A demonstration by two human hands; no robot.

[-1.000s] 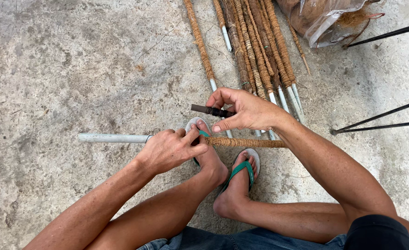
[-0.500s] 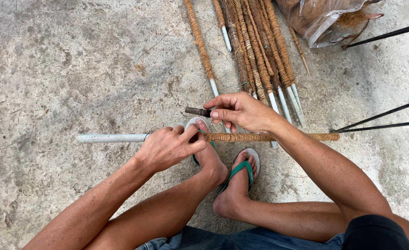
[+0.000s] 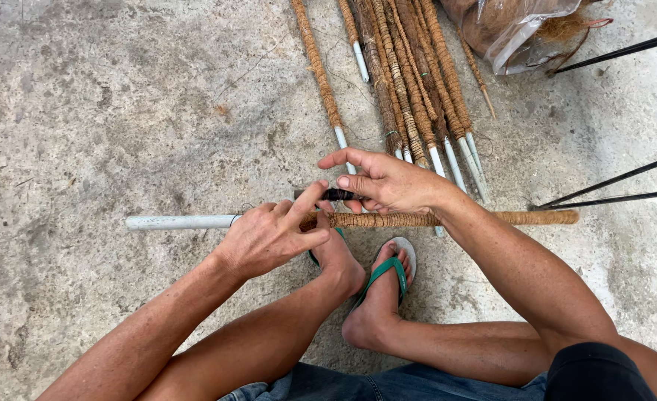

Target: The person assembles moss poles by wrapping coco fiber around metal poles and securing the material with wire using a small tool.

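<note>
A white pipe (image 3: pixel 180 221) lies crosswise on the concrete floor, its right part wrapped in brown coir fibre (image 3: pixel 417 219). My left hand (image 3: pixel 272 238) grips the pipe where the wrapping begins, forefinger stretched toward the other hand. My right hand (image 3: pixel 388 182) hovers just above the wrapped part and pinches a small dark spool (image 3: pixel 336 194) between thumb and fingers. My feet in green sandals (image 3: pixel 384 271) rest right under the pole.
Several finished coir-wrapped poles (image 3: pixel 410 82) lie in a bundle at the top middle, one more pole (image 3: pixel 317 70) apart to their left. A clear plastic bag of coir (image 3: pixel 514 30) sits top right. Thin black rods (image 3: pixel 610 189) cross the right side.
My right hand has moved the dark spool down and left, closer to the pole. My left forefinger has stretched out toward it. The pole stays put.
</note>
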